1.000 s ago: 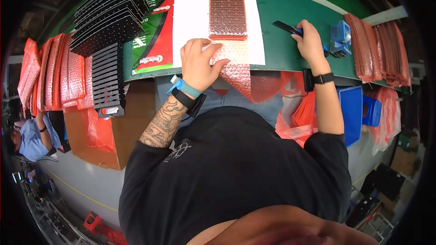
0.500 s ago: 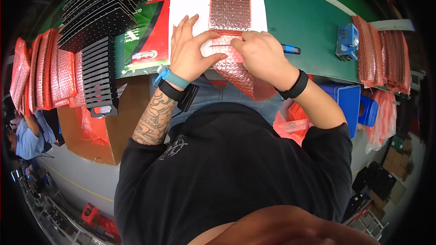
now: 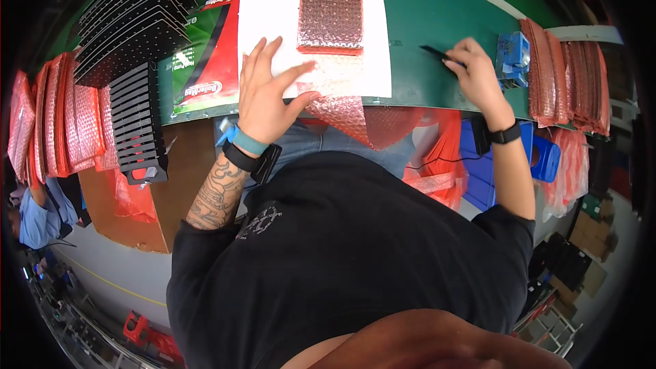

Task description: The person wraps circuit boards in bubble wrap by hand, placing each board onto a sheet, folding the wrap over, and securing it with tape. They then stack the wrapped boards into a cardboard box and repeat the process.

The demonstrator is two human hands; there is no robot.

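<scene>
A dark, flat item wrapped in pink bubble wrap (image 3: pixel 330 7) lies on a white sheet (image 3: pixel 273 7) on the green table. From its near end a loose flap of bubble wrap (image 3: pixel 376 123) runs over the table edge and hangs toward my lap. My left hand (image 3: pixel 265 92) rests with fingers spread on the sheet, thumb and index finger touching the flap's left side. To the right, above the bare tabletop, my right hand (image 3: pixel 475 78) grips a slim dark utility knife (image 3: pixel 432 51); its tip points left and most of its body is hidden by my fingers.
Black slotted panels (image 3: pixel 133 27) and pink-wrapped packs (image 3: pixel 75 109) stand at left, near green-and-red printed sheets (image 3: pixel 198 61). A blue device (image 3: pixel 512 58) and more wrapped packs (image 3: pixel 547 72) sit at right. Below the edge are a cardboard box (image 3: pixel 137 205) and blue bins (image 3: pixel 478 164).
My right hand has left the bubble wrap, moved right and picked up the knife from the table. My left hand stays on the flap with its fingers spread.
</scene>
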